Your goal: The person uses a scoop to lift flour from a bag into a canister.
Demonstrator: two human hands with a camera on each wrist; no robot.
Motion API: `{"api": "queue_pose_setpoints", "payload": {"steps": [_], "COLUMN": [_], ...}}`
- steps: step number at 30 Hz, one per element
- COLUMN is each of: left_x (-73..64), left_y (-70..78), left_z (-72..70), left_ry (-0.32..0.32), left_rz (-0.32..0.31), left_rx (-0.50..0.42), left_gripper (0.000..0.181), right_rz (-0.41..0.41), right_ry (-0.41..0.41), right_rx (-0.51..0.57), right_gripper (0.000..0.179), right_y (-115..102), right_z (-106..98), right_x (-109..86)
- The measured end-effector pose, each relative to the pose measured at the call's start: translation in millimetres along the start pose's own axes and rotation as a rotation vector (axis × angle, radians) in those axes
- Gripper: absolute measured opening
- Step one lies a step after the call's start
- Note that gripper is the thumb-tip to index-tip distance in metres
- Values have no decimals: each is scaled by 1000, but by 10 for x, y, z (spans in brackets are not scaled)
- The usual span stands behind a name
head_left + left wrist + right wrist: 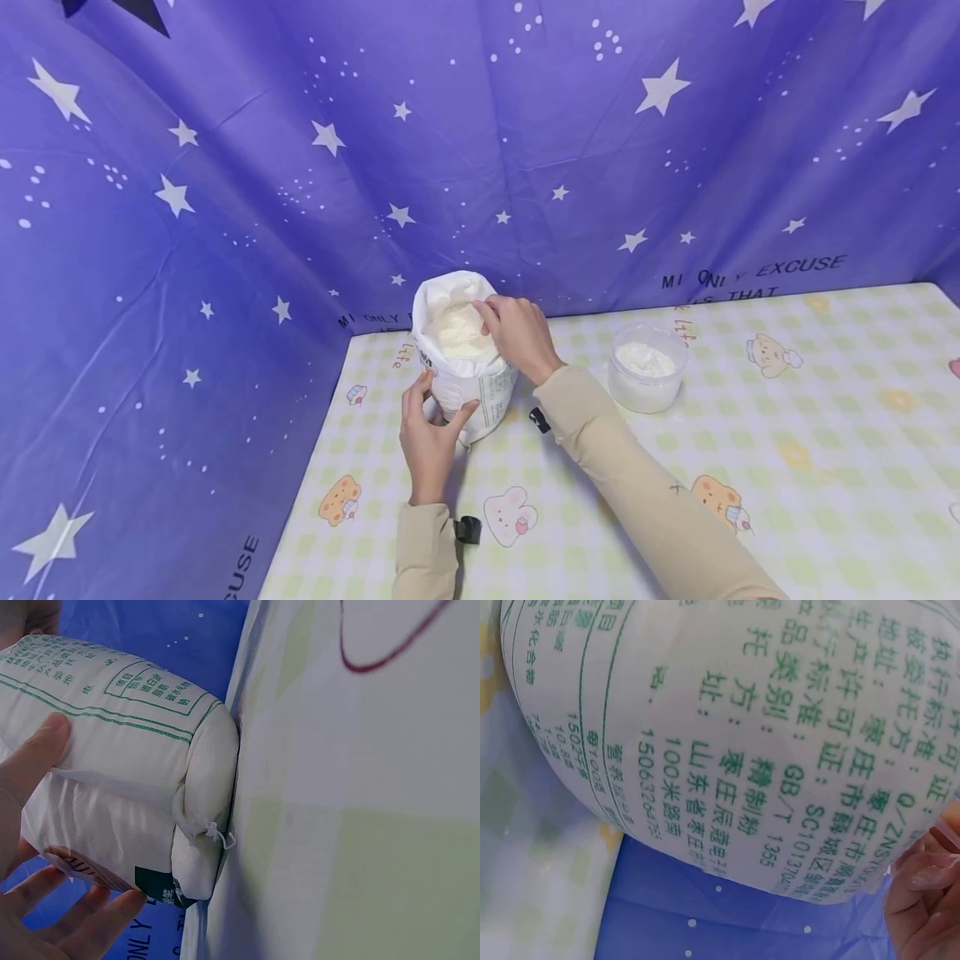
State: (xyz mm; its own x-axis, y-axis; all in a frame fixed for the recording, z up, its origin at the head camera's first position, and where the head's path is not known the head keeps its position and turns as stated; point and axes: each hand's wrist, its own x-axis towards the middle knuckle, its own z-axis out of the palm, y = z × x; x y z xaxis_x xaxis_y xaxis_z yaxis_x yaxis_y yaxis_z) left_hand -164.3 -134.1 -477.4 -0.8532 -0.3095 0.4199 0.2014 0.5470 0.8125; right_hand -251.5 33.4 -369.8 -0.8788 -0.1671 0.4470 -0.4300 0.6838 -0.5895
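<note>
A white bag of flour (491,396) with green print stands near the back left of the table, its mouth spread wide. Pale flour (461,333) shows inside. My left hand (429,437) holds the lower near side of the bag, thumb on one side and fingers spread round the other, as the left wrist view also shows. At the right of the mouth, my right hand (522,332) grips the rim with curled fingers, its thumb on the inner side. In the right wrist view the printed bag wall (727,750) fills most of the picture, with curled fingers (930,900) at the edge.
A clear round tub (648,392) with white powder (643,359) in it stands right of the bag. Beneath lies a green-and-white checked tablecloth (585,533) with cartoon prints. A purple star-patterned curtain (525,150) hangs behind and at the left.
</note>
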Motion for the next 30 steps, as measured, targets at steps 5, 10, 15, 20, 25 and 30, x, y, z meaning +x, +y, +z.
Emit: {"api": "queue_pose_setpoints", "payload": {"steps": [5,10,15,20,25,30], "left_x": [-12,-20,-10,-11,-16,-12], "left_y": [15,18,5,-3,2,24], "left_z": [11,9,2,-10,-4,10], "left_ry": [-1,1,7,7,11,17], "left_rz": [6,10,11,23,20,7], "left_rx": [-5,6,10,7,1,-11], "left_gripper": [76,77,76,76,75,73], "right_rz": [-29,-47,-45,-36,-20,4], "right_ry": [-18,-39,-52,-80,-133,-175], "right_rx": [25,88,148,184,234,264], "right_gripper": [39,41,41,41,42,42], "right_y": [10,4,-14,-59,-104,-129], "right_z": [-8,-13,-4,-12,-80,-104], "right_x": [-12,-44,-67,-84,-85,-69]}}
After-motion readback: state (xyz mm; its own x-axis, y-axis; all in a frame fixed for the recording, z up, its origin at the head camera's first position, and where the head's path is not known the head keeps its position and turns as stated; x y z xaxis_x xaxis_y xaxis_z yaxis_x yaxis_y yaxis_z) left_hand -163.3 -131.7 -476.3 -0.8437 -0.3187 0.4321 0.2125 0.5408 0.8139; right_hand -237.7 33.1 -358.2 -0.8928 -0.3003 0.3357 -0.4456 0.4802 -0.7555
